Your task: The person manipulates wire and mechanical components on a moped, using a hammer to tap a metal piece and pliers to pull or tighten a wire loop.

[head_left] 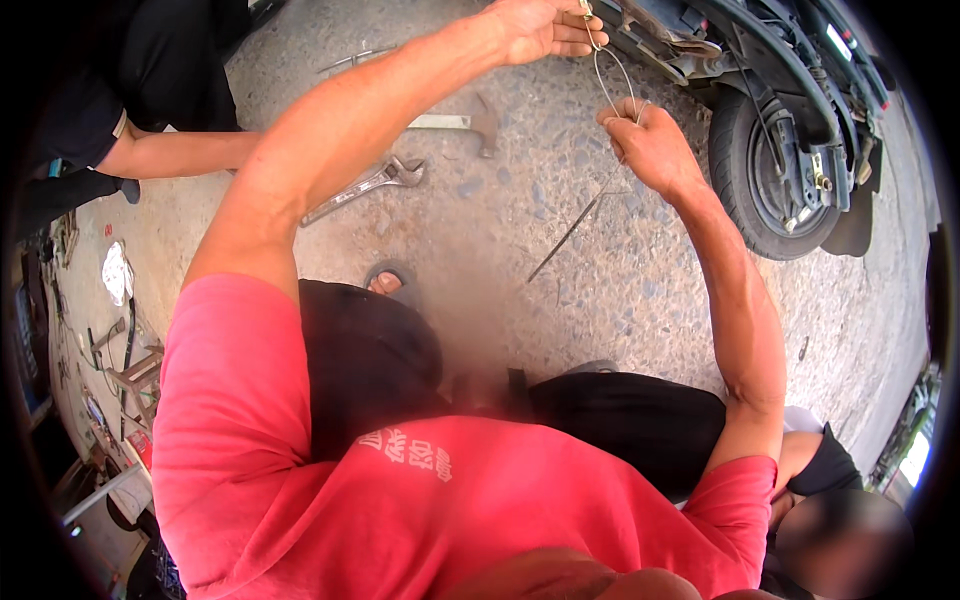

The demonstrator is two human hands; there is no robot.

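Note:
My left hand (545, 30) is raised at the top of the view, fingers on a thin looped wire (625, 75) by a small metal fitting (586, 10). Lower and to the right, my right hand (640, 140) is closed on the same wire loop. Below it a thin dark rod (565, 240) shows against the pavement; whether it joins the wire I cannot tell. A hammer (480, 125) and an adjustable wrench (355, 190) lie on the ground to the left of my right hand.
A motorbike wheel and frame (770, 170) are at upper right. A co-worker's arm (185, 155) reaches in from the left. Another person (820, 460) is at lower right, behind my arm. A white rag (117, 270) and assorted tools (125, 380) lie along the left.

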